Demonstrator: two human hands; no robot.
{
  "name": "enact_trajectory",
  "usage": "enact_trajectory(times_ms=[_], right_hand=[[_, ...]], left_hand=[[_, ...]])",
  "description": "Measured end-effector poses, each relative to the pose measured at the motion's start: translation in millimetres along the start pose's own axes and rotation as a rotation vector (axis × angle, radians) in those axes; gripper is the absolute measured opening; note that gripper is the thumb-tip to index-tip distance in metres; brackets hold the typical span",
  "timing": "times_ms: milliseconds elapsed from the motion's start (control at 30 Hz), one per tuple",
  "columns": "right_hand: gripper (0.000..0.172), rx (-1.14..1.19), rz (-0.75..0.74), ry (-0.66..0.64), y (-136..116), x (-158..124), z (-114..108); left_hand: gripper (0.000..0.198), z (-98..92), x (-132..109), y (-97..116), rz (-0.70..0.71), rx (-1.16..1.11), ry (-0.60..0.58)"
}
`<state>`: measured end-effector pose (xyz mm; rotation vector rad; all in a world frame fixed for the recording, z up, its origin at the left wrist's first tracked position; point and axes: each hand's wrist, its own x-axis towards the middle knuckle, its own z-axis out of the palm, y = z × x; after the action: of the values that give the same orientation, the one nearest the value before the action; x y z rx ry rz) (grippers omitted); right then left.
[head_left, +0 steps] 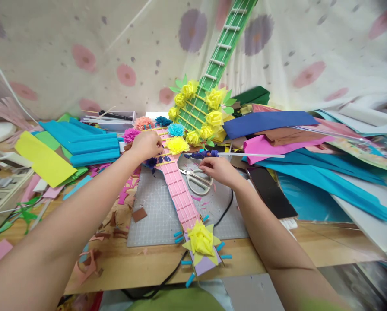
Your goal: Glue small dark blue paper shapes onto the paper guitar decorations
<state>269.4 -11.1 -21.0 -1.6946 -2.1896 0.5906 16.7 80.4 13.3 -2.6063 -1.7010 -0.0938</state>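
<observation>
A pink paper guitar [179,190] with strings lies on the grey cutting mat [153,203], its neck toward me. Paper flowers surround its body, among them a yellow flower [177,145] and a magenta flower [131,134]. My left hand [147,146] is closed over the left side of the body, fingertips together at the strings; what they pinch is hidden. My right hand [220,169] curls around the blue glue gun [208,153], whose nozzle points left toward the guitar. A white glue stick [252,155] juts from its rear. Scissors [198,181] lie beneath the right hand.
A green paper guitar [219,56] with yellow flowers leans against the curtain behind. Blue crepe paper [83,142] is piled left; coloured paper sheets [271,124] and a phone [271,192] are right. A black cord [226,209] crosses the mat. Scraps [115,216] litter the table.
</observation>
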Motion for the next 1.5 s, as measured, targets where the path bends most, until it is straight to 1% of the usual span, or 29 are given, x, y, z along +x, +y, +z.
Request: enact_trajectory(times_ms=[100, 200, 267, 333, 400, 467, 533, 633, 833, 967, 1033, 1100, 1167, 1200, 1300, 1400, 1467, 1500], right_hand=[[0.015, 0.063, 0.014, -0.02, -1.1, -1.2, 1.3], [0.013, 0.203, 0.011, -0.017, -2.6, 0.6, 6.5], [0.012, 0.341, 0.01, 0.024, -7.4, 5.8, 12.2], [0.012, 0.518, 0.024, 0.046, -17.8, 14.5, 18.4], [0.012, 0.696, 0.047, 0.013, -33.0, 25.8, 24.3], [0.012, 0.791, 0.069, 0.016, -49.5, 38.0, 29.1], [0.015, 0.802, 0.058, 0.038, -63.3, 49.5, 32.4], [0.019, 0.809, 0.051, 0.069, -76.1, 63.1, 34.6], [0.021, 0.843, 0.118, 0.019, -89.0, 77.7, 35.7], [0.025, 0.853, 0.17, 0.063, -96.2, 83.6, 39.8], [0.025, 0.883, 0.197, 0.091, -99.2, 84.8, 42.0], [0.024, 0.917, 0.214, 0.09, -100.0, 84.5, 43.2], [0.022, 0.928, 0.207, 0.086, -96.3, 82.2, 42.7], [0.021, 0.913, 0.189, 0.088, -92.1, 80.0, 41.5], [0.02, 0.753, 0.114, 0.073, -70.7, 67.5, 32.8], [0.017, 0.557, 0.064, -0.026, -42.1, 44.5, 16.1], [0.017, 0.52, 0.018, -0.073, -23.0, 25.3, 2.1], [0.02, 0.503, 0.028, -0.113, -13.8, 15.4, -5.2]], left_hand=[[0.02, -6.5, -4.3, -8.8, -0.225, -0.368, 0.047], [0.012, -15.0, -11.3, -10.9, -0.392, -0.744, 0.02], [0.008, -19.2, -16.4, -8.5, -0.47, -0.95, -0.057], [0.012, -21.4, -20.9, -4.4, -0.511, -1.056, -0.202], [0.019, -21.8, -24.3, 0.1, -0.501, -1.076, -0.346], [0.024, -21.5, -26.6, 4.0, -0.472, -1.082, -0.4], [0.027, -21.3, -28.2, 6.6, -0.443, -1.093, -0.385], [0.028, -21.4, -29.5, 7.3, -0.409, -1.1, -0.374], [0.029, -20.3, -29.8, -0.1, -0.403, -1.104, -0.411], [0.035, -18.8, -30.7, -5.9, -0.402, -1.201, -0.411], [0.037, -17.2, -31.0, -7.3, -0.419, -1.225, -0.364], [0.035, -14.5, -30.5, -8.3, -0.457, -1.213, -0.277], [0.031, -10.9, -28.9, -10.0, -0.466, -1.174, -0.199], [0.028, -8.9, -27.7, -11.5, -0.454, -1.145, -0.178], [0.02, -2.9, -23.2, -18.2, -0.425, -1.022, -0.176], [0.012, 0.9, -18.9, -25.9, -0.373, -0.876, -0.145], [0.011, 2.1, -16.6, -30.0, -0.318, -0.786, -0.112], [0.012, 2.3, -15.7, -31.4, -0.3, -0.751, -0.11]])
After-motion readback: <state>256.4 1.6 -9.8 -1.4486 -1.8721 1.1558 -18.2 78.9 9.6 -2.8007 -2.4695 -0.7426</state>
